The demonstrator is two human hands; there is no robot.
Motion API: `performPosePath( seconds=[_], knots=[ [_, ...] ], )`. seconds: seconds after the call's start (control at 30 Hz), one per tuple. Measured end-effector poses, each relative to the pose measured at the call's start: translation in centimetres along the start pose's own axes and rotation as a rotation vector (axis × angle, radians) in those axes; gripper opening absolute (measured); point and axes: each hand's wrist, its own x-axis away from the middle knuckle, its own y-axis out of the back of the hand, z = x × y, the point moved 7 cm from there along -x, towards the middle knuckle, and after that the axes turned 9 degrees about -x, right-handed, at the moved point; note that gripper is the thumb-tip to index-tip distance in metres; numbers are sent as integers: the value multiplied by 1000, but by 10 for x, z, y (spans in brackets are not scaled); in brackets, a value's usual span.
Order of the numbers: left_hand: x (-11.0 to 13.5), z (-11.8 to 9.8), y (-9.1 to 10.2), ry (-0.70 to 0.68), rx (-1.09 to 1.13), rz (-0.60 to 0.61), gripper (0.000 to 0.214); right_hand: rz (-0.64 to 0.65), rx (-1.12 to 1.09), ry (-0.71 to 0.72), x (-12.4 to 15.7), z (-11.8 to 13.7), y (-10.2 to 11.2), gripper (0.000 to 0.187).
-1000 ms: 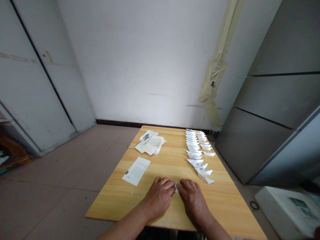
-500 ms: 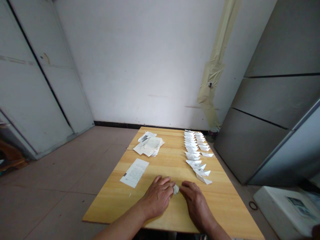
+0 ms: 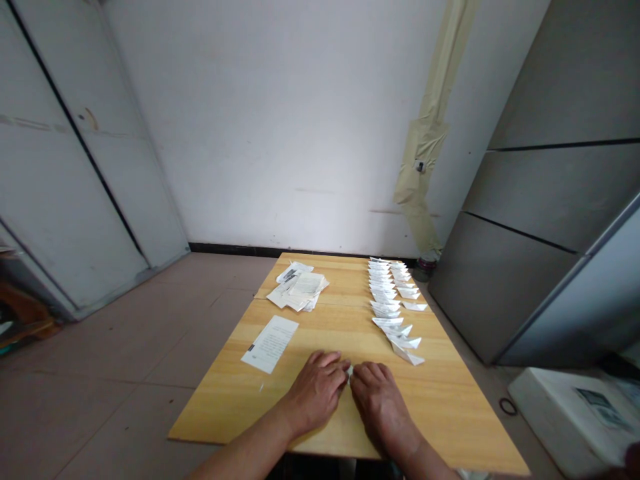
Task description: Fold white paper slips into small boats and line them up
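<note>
My left hand [image 3: 316, 393] and my right hand [image 3: 380, 402] rest on the pale wooden table [image 3: 225, 407], fingertips meeting on a small folded white paper [image 3: 349, 371]. Most of that paper is hidden between my fingers. Beyond my right hand, folded paper boats [image 3: 387, 300] stand in a double row running toward the far edge. The nearest boat lies a little way from my right fingers. A printed sheet [image 3: 270, 344] lies to the left of my left hand, and a loose pile of papers [image 3: 299, 289] sits further back.
A grey metal cabinet [image 3: 525, 220] stands to the right of the table, and a white box [image 3: 575, 420] sits on the tiled floor at lower right. A white door [image 3: 85, 153] is on the left, and a tape-wrapped pipe [image 3: 425, 147] runs down the back wall.
My hands have come closer together, and my right fingers now press against the small paper, covering most of it. The view has shifted only slightly.
</note>
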Motion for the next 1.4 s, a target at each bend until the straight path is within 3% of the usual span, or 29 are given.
performPosePath(
  seconds=[0.3,0.5,0.7,0.87,1.17,1.4],
  knots=[
    [-12,15,1,122,142,-76,40,-173,-437,-107,-3,-12,24,40],
    [-17,10,7,100,111,-75,35,-235,-394,-65,3,-27,13,39],
    [-17,13,3,107,148,-93,32,-207,-380,-73,0,-29,14,37],
    [-18,22,-1,207,205,-90,38,-193,-411,-160,-15,-24,19,20],
    [-24,32,-3,532,741,-164,35,-244,-883,-524,-21,-41,5,22],
    [-29,32,-10,635,954,-200,22,-302,-1090,-560,-24,-38,11,25]
  ],
)
